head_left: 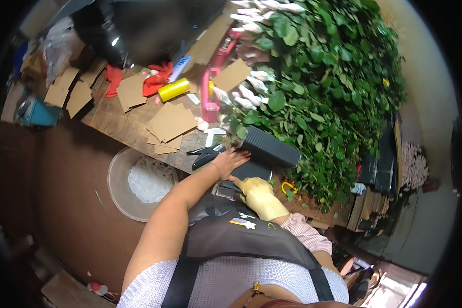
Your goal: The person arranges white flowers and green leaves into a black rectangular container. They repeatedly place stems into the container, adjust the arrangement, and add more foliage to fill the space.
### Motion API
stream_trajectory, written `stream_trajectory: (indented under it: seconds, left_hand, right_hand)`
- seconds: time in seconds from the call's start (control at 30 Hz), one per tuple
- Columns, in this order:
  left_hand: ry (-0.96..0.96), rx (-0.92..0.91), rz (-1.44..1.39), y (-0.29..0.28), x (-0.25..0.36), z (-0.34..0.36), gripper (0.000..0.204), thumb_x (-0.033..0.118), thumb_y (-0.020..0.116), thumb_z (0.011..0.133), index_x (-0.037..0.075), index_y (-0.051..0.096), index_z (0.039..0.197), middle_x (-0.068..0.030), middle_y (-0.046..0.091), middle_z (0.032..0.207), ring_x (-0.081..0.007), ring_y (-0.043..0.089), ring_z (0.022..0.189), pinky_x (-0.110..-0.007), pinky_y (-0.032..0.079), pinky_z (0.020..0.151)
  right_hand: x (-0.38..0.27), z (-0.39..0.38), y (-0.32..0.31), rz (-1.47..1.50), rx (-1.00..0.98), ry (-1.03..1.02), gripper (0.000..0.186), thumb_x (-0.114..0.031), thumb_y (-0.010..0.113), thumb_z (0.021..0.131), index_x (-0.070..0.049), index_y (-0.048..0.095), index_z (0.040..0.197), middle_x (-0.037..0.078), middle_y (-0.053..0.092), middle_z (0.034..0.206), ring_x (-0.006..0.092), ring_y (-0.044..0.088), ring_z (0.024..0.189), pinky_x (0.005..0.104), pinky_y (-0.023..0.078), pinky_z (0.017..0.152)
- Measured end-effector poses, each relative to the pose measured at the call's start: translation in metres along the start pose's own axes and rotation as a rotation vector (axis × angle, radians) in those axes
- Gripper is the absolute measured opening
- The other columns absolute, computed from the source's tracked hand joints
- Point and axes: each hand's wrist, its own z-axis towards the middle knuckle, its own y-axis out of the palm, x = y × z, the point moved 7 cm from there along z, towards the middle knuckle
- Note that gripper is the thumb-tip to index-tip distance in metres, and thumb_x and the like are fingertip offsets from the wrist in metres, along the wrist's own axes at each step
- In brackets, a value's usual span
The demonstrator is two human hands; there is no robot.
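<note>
Black ribbed block (pixel 272 147): at table's (pixel 115 120) near side, beside green leaves (pixel 313 102); long axis slanting upper left to lower right. Bare left hand (pixel 233 161): fingers extended, slightly spread, tips at block's left end. Yellow-gloved right hand (pixel 260 196): nearer wearer, below block, fingers bent; whether gripping, cannot tell.

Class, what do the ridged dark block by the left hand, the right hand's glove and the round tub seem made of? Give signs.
Ridged dark block: matt, perhaps corrugated board or plastic; parallel ridges fit either.
Glove: probably rubber or latex, smooth-looking; plain pale yellow, no knit visible.
Round tub: likely plastic, translucent; its pale wall looks partly see-through.
</note>
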Motion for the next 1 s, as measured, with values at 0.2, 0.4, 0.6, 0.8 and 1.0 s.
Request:
stream_trajectory:
  seconds: [0.2, 0.4, 0.6, 0.8, 1.0]
  left_hand:
    - [0.098, 0.440, -1.598, 0.086, -0.010, 0.016, 0.068, 0.053, 0.035, 0.107, 0.009, 0.031, 0.159, -0.0177, 0.034, 0.163, -0.0285, 0.030, 0.153, -0.048, 0.019, 0.126]
    - [-0.016, 0.444, -1.270, 0.067, -0.011, 0.020, 0.066, 0.051, 0.039, 0.105, 0.008, 0.038, 0.155, -0.0176, 0.037, 0.161, -0.0292, 0.035, 0.150, -0.048, 0.022, 0.125]
    - [-0.041, 0.420, -1.151, 0.053, -0.011, 0.021, 0.074, 0.056, 0.046, 0.099, 0.010, 0.039, 0.155, -0.0146, 0.036, 0.163, -0.0280, 0.034, 0.150, -0.050, 0.021, 0.124]
    - [0.009, 0.351, -0.753, 0.029, -0.004, 0.002, 0.081, 0.062, 0.054, 0.093, 0.011, 0.040, 0.156, -0.0115, 0.034, 0.165, -0.0269, 0.033, 0.151, -0.053, 0.021, 0.123]
    - [0.054, 0.012, 0.088, -0.013, 0.005, -0.005, 0.073, 0.046, 0.046, 0.095, 0.011, 0.037, 0.158, -0.0109, 0.036, 0.164, -0.0253, 0.032, 0.151, -0.050, 0.015, 0.124]
  right_hand:
    - [-0.069, 0.054, -0.092, 0.189, 0.501, -0.409, 0.049, -0.022, 0.074, 0.086, -0.004, 0.061, 0.130, 0.017, 0.069, 0.115, 0.0375, 0.067, 0.098, 0.0470, 0.054, 0.085]
    - [-0.098, 0.230, -0.075, -0.463, 0.396, -0.186, 0.056, -0.016, 0.057, 0.093, -0.010, 0.047, 0.148, 0.010, 0.070, 0.105, 0.0266, 0.072, 0.078, 0.0419, 0.057, 0.061]
    - [-0.089, 0.236, -0.069, -0.374, 0.386, -0.236, 0.042, -0.011, 0.059, 0.088, -0.014, 0.060, 0.131, 0.011, 0.070, 0.082, 0.0295, 0.073, 0.074, 0.0442, 0.056, 0.057]
    - [-0.038, 0.058, -0.110, 0.207, 0.551, -0.242, 0.025, -0.008, 0.072, 0.084, -0.012, 0.069, 0.108, 0.010, 0.068, 0.099, 0.0339, 0.066, 0.094, 0.0451, 0.053, 0.079]
    - [0.090, -0.001, 0.053, 1.430, 0.144, 0.355, 0.014, -0.016, 0.066, 0.099, -0.007, 0.059, 0.105, -0.001, 0.064, 0.090, 0.0067, 0.063, 0.080, 0.0254, 0.053, 0.073]
